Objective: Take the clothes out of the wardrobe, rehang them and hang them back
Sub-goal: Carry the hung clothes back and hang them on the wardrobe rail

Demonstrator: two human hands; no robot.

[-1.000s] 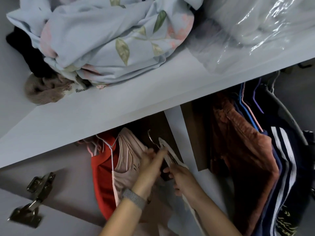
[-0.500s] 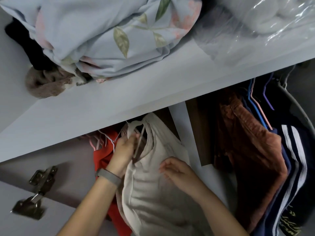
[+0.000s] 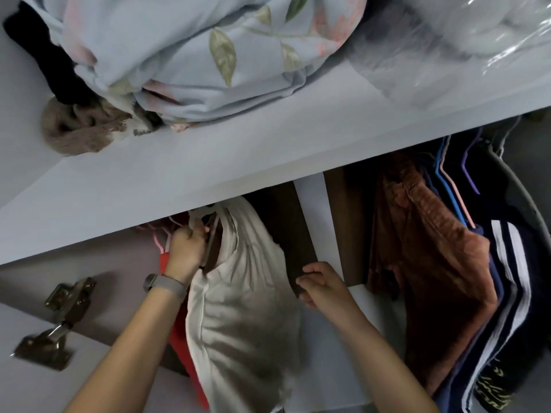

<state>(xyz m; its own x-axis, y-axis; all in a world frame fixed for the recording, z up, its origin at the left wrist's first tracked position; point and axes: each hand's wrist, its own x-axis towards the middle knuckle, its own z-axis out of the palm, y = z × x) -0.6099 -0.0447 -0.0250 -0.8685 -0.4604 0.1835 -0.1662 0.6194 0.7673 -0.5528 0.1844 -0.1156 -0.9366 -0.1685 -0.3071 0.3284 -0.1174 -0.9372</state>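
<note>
A cream garment point(image 3: 244, 308) hangs in the left wardrobe bay, its top under the shelf edge. My left hand point(image 3: 186, 250) grips its hanger at the neck, up near the rail, which is hidden by the shelf. A red garment point(image 3: 179, 338) hangs just left of it, mostly covered. My right hand point(image 3: 323, 283) is off the cream garment, fingers curled beside the dark edge of the partition point(image 3: 286, 234). Whether it holds anything is unclear.
A white shelf point(image 3: 208, 174) above carries a floral blue quilt point(image 3: 193, 55), a brown furry item point(image 3: 74, 129) and a plastic-wrapped bundle point(image 3: 462, 34). The right bay holds a rust corduroy garment point(image 3: 432, 248) and a navy striped one point(image 3: 512, 278) on coloured hangers. A door hinge point(image 3: 56, 323) sits lower left.
The cream garment went up into the left bay, covering the pink one. My left hand rose with the hanger toward the rail. My right hand left the cloth and moved right.
</note>
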